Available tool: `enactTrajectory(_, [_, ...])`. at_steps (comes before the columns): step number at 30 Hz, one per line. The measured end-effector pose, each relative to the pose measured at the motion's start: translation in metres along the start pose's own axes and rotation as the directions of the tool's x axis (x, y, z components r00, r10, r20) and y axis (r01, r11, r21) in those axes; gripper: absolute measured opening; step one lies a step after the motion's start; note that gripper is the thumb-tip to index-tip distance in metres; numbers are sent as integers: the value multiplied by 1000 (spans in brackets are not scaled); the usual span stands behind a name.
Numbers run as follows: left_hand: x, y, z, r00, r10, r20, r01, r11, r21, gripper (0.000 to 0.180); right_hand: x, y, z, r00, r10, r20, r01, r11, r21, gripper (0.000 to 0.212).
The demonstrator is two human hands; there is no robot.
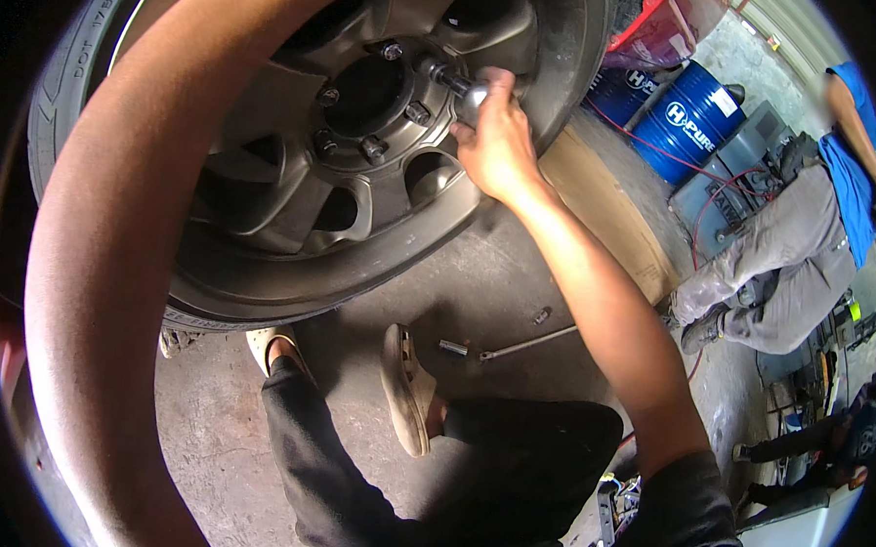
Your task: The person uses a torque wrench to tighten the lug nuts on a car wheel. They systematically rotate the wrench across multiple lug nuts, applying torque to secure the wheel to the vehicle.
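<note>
A grey alloy wheel (294, 218) with its tire (75, 72) fills the upper left. Around the dark centre hub (368, 94) sit several lug nuts (373, 148). My right hand (497, 144) grips a metal socket tool (456, 82) that is set on the upper right lug. My left forearm (96, 259) arcs up the left side of the picture and over the tire's top. Its hand is out of the frame.
On the concrete floor below the wheel lie a long metal bar (528, 344), a loose socket (453, 348) and a small nut (543, 315). My sandalled feet (408, 390) rest near them. Flattened cardboard (607, 208), blue drums (689, 123) and a crouching person (791, 250) are at right.
</note>
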State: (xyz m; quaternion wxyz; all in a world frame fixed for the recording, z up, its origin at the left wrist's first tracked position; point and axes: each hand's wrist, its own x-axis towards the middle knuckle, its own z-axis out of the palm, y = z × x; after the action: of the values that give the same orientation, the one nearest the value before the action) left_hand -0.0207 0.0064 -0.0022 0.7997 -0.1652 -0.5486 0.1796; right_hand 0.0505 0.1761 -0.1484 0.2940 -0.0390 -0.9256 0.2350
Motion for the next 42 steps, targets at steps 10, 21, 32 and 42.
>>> enactTrajectory(10, [1,-1,-10,991,17,131,-9,998,-59,83,5,-13,2,959,252,126,-261,963,62,52])
enactTrajectory(21, [5,-4,-24,958,73,279,-31,988,-151,83,16,-14,-5,818,288,497,-572,326,752,37])
enactTrajectory(32, [6,-7,-21,998,19,51,-25,994,102,72,8,-11,-9,956,207,209,-281,853,439,44])
enactTrajectory(42, [6,-6,-19,994,30,103,-37,997,69,56,1,-8,-1,997,-68,-43,61,988,-140,50])
